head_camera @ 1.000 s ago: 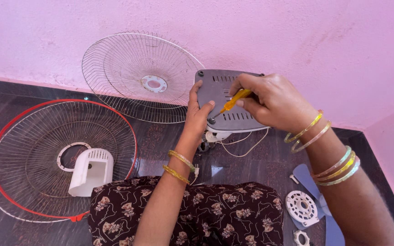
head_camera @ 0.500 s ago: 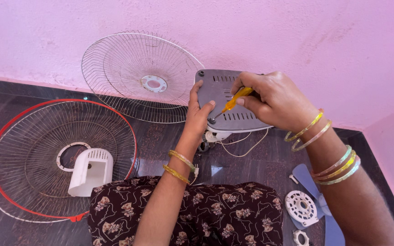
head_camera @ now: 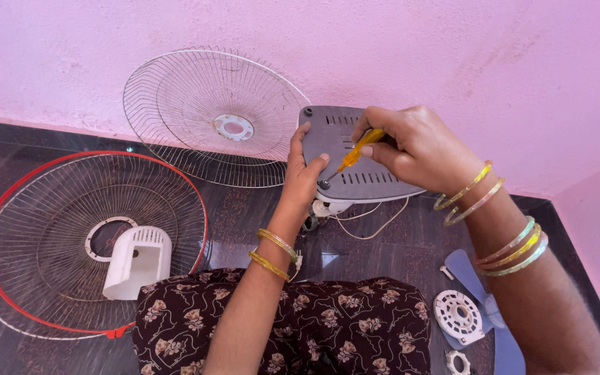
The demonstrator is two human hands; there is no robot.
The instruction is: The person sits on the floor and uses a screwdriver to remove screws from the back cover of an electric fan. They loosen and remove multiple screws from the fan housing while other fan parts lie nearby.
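My left hand (head_camera: pixel 301 171) grips the left edge of a grey vented fan base plate (head_camera: pixel 355 184), thumb pressed on its near corner. My right hand (head_camera: pixel 418 147) holds a small screwdriver with a yellow handle (head_camera: pixel 359 148). Its tip rests on a screw at the plate's lower-left corner, just beside my left thumb. A white housing and thin white wires (head_camera: pixel 366 221) hang below the plate.
A bare wire fan guard (head_camera: pixel 206 90) leans on the pink wall. A red-rimmed guard (head_camera: pixel 43 229) lies on the dark floor with a white motor cover (head_camera: pixel 137 260) on it. A blue fan blade (head_camera: pixel 501 333) and white round plastic part (head_camera: pixel 458 316) lie at right.
The grey plate has tilted slightly, its right side lower. My right hand has shifted a little up with the screwdriver still on the same screw.
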